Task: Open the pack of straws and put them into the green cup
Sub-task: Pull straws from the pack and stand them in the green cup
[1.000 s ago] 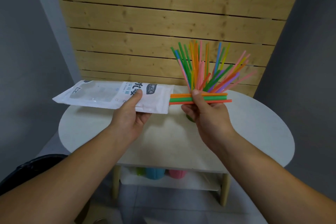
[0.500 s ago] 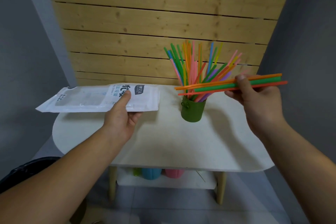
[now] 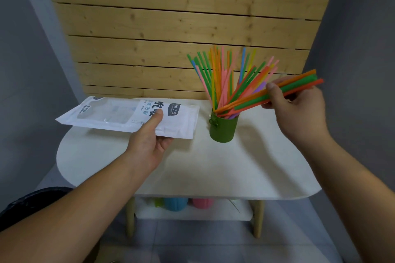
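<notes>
My left hand (image 3: 149, 143) pinching the white straw pack (image 3: 132, 116) over the counter (image 3: 192, 168); my right hand (image 3: 299, 109) gripping a few straws (image 3: 252, 101), their tips at the green cup (image 3: 223, 129)

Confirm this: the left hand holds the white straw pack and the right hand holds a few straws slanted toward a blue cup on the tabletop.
Wrong on the colour: the head view shows a green cup on the tabletop. The left hand holds the white straw pack and the right hand holds a few straws slanted toward it.
</notes>
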Action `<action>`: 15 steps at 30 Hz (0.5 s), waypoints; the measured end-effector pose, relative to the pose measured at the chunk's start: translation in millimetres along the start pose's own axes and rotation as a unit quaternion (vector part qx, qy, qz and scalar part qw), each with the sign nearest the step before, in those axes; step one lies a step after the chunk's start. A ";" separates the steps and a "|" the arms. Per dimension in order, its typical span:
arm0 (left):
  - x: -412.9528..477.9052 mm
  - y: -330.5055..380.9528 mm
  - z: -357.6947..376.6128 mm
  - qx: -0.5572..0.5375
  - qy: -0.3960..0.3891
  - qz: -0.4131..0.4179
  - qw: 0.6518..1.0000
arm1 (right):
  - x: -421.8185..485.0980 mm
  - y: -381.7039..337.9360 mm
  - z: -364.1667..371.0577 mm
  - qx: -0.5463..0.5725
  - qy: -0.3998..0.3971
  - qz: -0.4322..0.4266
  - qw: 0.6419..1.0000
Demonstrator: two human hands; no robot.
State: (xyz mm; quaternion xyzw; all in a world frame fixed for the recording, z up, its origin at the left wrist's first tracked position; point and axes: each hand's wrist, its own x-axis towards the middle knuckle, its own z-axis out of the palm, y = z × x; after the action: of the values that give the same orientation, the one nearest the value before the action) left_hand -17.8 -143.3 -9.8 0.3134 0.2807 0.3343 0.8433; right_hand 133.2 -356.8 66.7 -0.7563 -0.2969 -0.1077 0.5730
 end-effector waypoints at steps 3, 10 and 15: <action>-0.2 -1.2 1.2 0.003 -0.005 0.000 1.000 | 1.3 3.7 7.4 -0.018 -0.035 -0.004 0.999; 0.8 -0.7 -0.7 0.010 -0.014 0.002 1.000 | 16.1 8.7 22.6 -0.052 -0.085 -0.008 0.995; 1.8 0.1 -1.4 0.013 -0.012 0.001 1.000 | 18.8 17.7 40.9 -0.069 -0.114 0.011 0.991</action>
State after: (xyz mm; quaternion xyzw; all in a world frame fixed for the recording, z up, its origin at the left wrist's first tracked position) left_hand -17.7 -141.4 -11.1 0.3284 0.2747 0.3274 0.8423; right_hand 151.1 -315.5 48.8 -0.8045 -0.3436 -0.0344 0.4832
